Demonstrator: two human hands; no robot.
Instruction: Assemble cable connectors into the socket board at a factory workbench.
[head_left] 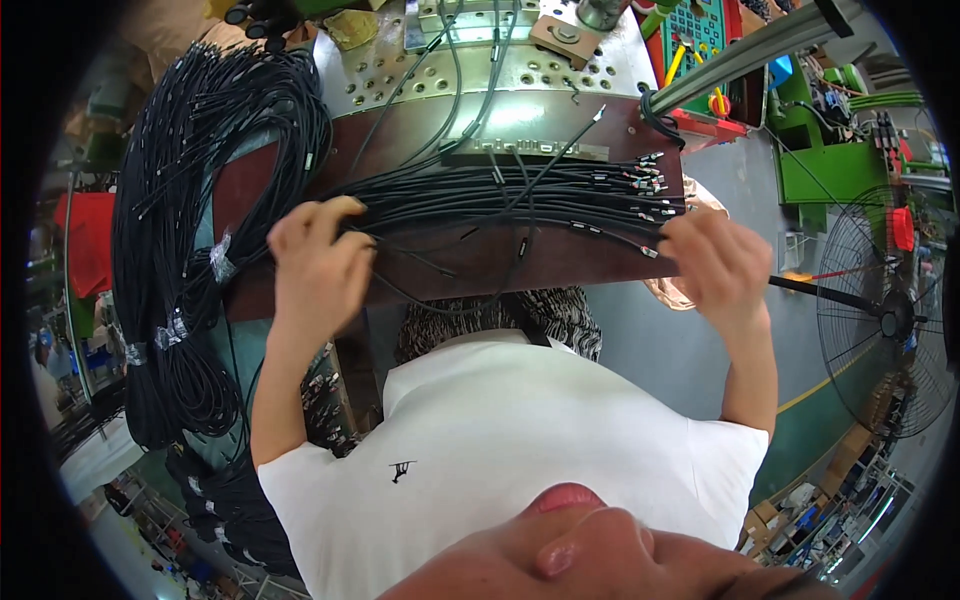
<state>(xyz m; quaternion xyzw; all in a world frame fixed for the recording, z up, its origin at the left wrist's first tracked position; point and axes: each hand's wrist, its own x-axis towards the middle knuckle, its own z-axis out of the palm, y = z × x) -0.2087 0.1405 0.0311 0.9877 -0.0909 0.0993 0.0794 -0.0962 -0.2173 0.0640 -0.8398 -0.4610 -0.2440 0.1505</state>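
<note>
A bundle of thin black cables (480, 207) lies crosswise on a dark red-brown board (590, 262), with pale connector ends (650, 180) gathered at its right. My left hand (325, 250) is over the bundle's left part, thumb and index finger bent and apart beside the cables. At the board's right edge my right hand (718, 262) is closed, its fingertips at the end of one black cable; the exact pinch is hidden behind the fingers. One loose cable (545, 170) crosses the bundle at a slant, its tip pointing up and right.
Thick hanks of black cable (220, 130) tied with clear wrap (222, 258) fill the left side. Behind the board are a slotted metal strip (530, 150) and a perforated metal plate (400, 85). A metal arm (745, 60) reaches in at upper right; a large fan (890, 315) stands at right.
</note>
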